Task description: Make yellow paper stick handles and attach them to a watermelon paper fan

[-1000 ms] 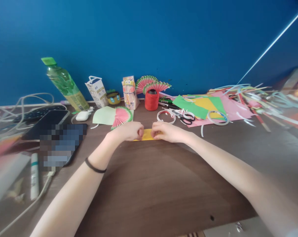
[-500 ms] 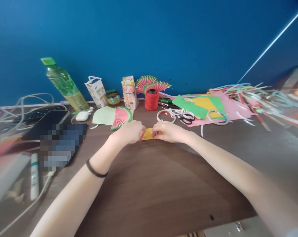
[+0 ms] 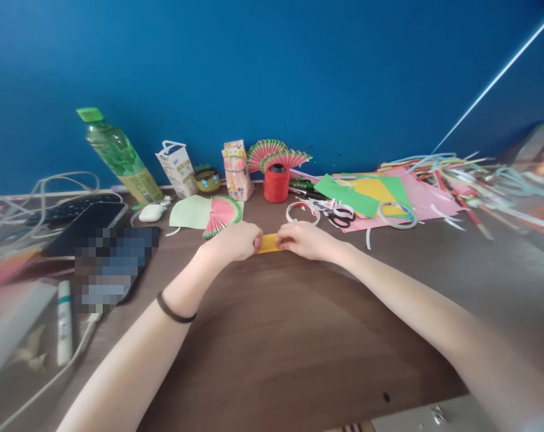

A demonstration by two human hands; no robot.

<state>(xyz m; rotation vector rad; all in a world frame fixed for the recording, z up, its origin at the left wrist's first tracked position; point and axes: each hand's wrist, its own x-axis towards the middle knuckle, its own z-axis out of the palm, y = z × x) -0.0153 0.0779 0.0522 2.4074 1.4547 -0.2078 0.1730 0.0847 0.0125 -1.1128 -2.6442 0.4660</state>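
A narrow strip of yellow paper point(image 3: 268, 243) lies low over the brown table between my two hands. My left hand point(image 3: 238, 241) grips its left end with bent fingers. At the other end, my right hand point(image 3: 306, 239) pinches the strip between thumb and fingers. Both ends of the strip are hidden by the fingers. Just behind my left hand, a pleated pink and green watermelon fan point(image 3: 222, 214) rests on a pale green sheet point(image 3: 187, 212). A roll of tape point(image 3: 302, 212) lies behind my right hand.
Scissors point(image 3: 341, 215), coloured paper point(image 3: 384, 195) and another tape roll point(image 3: 397, 215) lie at the right back. A red spool point(image 3: 276, 185), small carton point(image 3: 236, 174), milk carton point(image 3: 178, 171) and green bottle point(image 3: 121, 157) stand along the blue wall. A phone point(image 3: 119, 264) and marker point(image 3: 64, 324) lie left.
Hardly anything differs. My right-hand fingers have shifted slightly on the yellow paper, and the view has moved a little. Both hands keep their hold.
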